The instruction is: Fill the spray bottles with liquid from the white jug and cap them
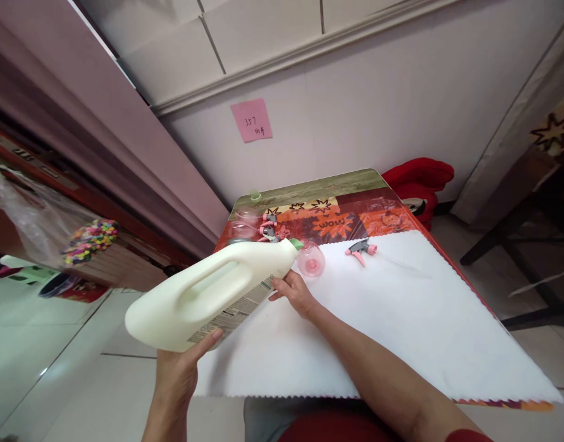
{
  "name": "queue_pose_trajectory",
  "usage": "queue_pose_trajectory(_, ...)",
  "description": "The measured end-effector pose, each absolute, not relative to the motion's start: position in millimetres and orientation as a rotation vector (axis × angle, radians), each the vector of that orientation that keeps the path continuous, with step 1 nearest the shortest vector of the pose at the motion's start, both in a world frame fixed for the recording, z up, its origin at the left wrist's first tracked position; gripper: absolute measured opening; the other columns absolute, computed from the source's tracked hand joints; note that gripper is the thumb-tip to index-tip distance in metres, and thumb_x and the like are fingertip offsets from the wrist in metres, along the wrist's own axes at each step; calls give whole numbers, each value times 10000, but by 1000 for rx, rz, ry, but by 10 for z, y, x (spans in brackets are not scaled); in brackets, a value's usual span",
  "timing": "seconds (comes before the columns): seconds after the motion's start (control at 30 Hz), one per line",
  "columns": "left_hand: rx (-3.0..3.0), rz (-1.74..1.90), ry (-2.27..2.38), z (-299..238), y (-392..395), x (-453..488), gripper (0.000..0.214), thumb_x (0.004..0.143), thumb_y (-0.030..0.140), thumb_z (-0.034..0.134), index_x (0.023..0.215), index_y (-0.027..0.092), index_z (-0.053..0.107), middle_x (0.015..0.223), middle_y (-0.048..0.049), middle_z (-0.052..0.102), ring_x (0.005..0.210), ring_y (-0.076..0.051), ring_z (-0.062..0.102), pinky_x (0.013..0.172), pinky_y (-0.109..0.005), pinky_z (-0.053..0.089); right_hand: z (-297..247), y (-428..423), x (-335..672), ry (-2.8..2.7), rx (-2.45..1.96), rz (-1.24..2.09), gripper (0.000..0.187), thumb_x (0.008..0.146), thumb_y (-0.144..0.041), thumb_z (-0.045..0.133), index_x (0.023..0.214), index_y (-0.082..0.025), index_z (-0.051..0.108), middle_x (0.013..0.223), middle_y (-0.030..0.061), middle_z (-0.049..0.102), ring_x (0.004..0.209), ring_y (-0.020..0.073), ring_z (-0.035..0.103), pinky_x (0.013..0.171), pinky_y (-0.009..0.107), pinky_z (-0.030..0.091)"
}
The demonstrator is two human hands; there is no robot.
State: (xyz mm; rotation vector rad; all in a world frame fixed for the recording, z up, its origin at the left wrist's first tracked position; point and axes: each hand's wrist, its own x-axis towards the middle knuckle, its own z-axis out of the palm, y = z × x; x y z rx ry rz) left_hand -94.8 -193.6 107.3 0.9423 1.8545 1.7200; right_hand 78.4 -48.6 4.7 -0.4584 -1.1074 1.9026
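A large cream jug with a moulded handle [171,307] is tilted nearly level, its green spout [296,244] at the mouth of a clear pink spray bottle [312,261] on the white cloth. My left hand [189,356] supports the jug's base end from below, thumb on its printed label. Under the neck end, my right hand [291,291] grips the jug, with some fingers hidden behind it. To the right of the bottle lies a grey and pink spray trigger head [361,250], its thin tube stretched over the cloth. Whether liquid is flowing I cannot tell.
More pink spray bottles [245,226] and trigger heads [270,230] stand or lie at the table's back left, near a green cap [255,196]. A white cloth [392,331] covers the table's front. Behind the table is a wall with a pink note [251,120]; a red plush toy [417,184] sits beyond the right corner.
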Motion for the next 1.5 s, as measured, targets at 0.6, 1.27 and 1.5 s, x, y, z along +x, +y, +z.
queue_pose_trajectory(0.6,988,1679,1887,1204,-1931,-912,807,485,257,940,1235,188,652,1228,-108,707,1216,-363,610,982,-496,557,65,-478,794,-1116,-440,1911,588,784,-604,713,1159,-166,597,1066,103,721,866,204,691,684,334,597)
queue_pose_trajectory(1.27,1025,1638,1883,1288,-1929,-878,816,510,244,938,1269,205,641,1212,-100,712,1224,-363,609,1027,-526,525,58,-479,783,-1090,-441,1908,591,771,-612,725,1142,-166,612,1071,104,722,884,209,690,687,333,590)
queue_pose_trajectory(1.5,1048,1631,1903,1307,-1942,-872,771,511,245,937,1229,214,658,1203,-91,718,1221,-344,614,1013,-485,543,60,-473,788,-1097,-439,1909,593,768,-619,726,1141,-173,612,1064,101,725,867,205,690,682,333,592)
